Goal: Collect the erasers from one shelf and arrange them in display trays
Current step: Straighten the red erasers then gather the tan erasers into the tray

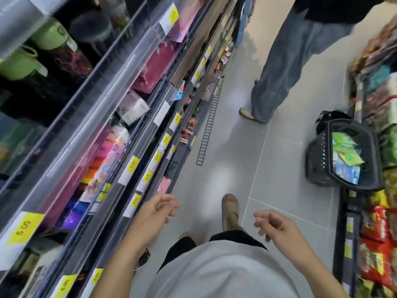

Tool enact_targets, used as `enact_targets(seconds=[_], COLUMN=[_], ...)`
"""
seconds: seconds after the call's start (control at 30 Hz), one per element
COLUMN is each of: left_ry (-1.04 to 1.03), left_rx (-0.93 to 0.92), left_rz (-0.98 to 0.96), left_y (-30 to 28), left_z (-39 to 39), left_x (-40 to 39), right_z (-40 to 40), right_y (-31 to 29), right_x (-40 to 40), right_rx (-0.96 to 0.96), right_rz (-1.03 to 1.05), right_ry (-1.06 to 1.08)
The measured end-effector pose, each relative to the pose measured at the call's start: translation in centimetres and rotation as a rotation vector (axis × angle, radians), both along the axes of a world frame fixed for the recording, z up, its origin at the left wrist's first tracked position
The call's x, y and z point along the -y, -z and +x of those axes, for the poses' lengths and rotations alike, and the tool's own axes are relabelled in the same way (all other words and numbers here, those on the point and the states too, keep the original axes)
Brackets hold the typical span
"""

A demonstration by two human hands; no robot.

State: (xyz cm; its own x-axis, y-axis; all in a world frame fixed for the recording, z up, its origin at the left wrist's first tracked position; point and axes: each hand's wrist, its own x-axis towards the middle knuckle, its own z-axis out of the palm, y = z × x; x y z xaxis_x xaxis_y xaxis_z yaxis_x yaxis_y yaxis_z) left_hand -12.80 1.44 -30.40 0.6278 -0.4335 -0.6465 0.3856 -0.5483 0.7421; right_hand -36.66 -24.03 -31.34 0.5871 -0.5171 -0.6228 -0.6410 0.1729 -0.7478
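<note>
I look down a shop aisle. My left hand (158, 208) hangs in front of me near the lower shelves on the left, fingers loosely curled and apart, holding nothing. My right hand (274, 225) hangs over the floor to the right, also with nothing in it and its fingers apart. The shelf unit (120, 134) on the left has clear plastic fronts and yellow price tags, with pink and multicoloured packs behind them. I cannot pick out erasers or display trays in this blurred view.
A black shopping basket (322, 160) with green and blue packets stands on the grey tiled floor at the right, against a snack shelf (378, 233). Another person in wide jeans (279, 67) stands further up the aisle. A black ladder-like strip (209, 125) lies on the floor by the left shelves.
</note>
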Motion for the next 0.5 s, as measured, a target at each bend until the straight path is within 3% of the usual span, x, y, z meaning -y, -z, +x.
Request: enact_targets(seconds=[0.27,0.5], left_ry=[-0.258,-0.522], left_rx=[0.034,0.174], left_rz=[0.044,-0.036], left_y=[-1.3,-7.7], left_z=[1.2,3.4], left_x=[7.6,10.6], right_z=[10.6,22.7], right_y=[-1.5,-6.8], right_x=[12.1,16.5], right_rx=[0.073,0.260], right_rz=[0.010,-0.052], right_ry=[-0.263,-0.632])
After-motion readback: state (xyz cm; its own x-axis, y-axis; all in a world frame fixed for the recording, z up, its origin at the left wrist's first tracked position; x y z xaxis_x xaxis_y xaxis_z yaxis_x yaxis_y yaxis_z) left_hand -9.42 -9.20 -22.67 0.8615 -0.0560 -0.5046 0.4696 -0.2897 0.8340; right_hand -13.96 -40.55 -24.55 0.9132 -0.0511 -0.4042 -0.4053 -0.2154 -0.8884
